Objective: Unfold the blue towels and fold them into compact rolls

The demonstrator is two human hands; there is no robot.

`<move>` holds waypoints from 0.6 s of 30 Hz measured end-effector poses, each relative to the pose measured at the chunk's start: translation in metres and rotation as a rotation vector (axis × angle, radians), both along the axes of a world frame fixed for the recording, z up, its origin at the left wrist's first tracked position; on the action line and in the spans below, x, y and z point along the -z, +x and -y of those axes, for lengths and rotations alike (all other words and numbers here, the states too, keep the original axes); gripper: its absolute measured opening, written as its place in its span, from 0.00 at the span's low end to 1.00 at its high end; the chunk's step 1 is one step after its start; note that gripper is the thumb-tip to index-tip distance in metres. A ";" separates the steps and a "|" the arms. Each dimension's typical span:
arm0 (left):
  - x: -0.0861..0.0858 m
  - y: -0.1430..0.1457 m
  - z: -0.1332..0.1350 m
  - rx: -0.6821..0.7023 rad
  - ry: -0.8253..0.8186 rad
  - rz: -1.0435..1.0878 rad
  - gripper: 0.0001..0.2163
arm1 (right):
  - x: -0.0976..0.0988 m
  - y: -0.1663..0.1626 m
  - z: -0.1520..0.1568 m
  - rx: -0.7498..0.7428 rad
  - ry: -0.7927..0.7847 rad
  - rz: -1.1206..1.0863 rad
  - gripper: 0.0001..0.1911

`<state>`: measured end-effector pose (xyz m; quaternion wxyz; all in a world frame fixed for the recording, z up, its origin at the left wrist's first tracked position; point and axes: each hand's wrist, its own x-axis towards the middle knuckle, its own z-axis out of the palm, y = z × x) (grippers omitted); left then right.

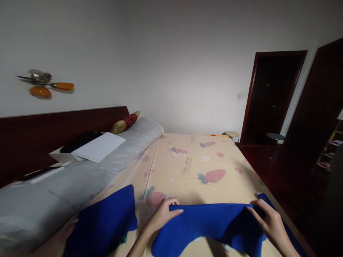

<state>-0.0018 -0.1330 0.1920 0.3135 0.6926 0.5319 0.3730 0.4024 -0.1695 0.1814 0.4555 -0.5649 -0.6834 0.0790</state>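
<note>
A blue piece of cloth with a curved cut-out along its lower edge is stretched between my two hands, low over the bed. My left hand pinches its upper left corner between thumb and fingers. At the upper right end, my right hand grips the same cloth. Left of my left forearm, a second blue cloth piece lies on the bed. Another strip of blue fabric shows behind my right hand, partly covered by it.
The bed sheet is cream with a strawberry print. A long grey bolster runs along the dark headboard, with a white flat box and a red-gold cushion on it. Two stools stand beyond, near a dark doorway.
</note>
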 end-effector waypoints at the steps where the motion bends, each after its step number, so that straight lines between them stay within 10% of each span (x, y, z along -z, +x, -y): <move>1: -0.003 -0.003 -0.001 0.001 -0.002 0.000 0.09 | -0.001 0.003 0.000 0.010 0.001 0.004 0.19; 8: -0.014 -0.017 -0.006 -0.115 0.029 0.094 0.14 | 0.000 0.012 -0.003 -0.015 -0.051 0.027 0.19; 18: -0.021 -0.047 -0.012 -0.487 0.205 0.322 0.21 | 0.008 0.019 -0.003 -0.420 -0.483 0.087 0.14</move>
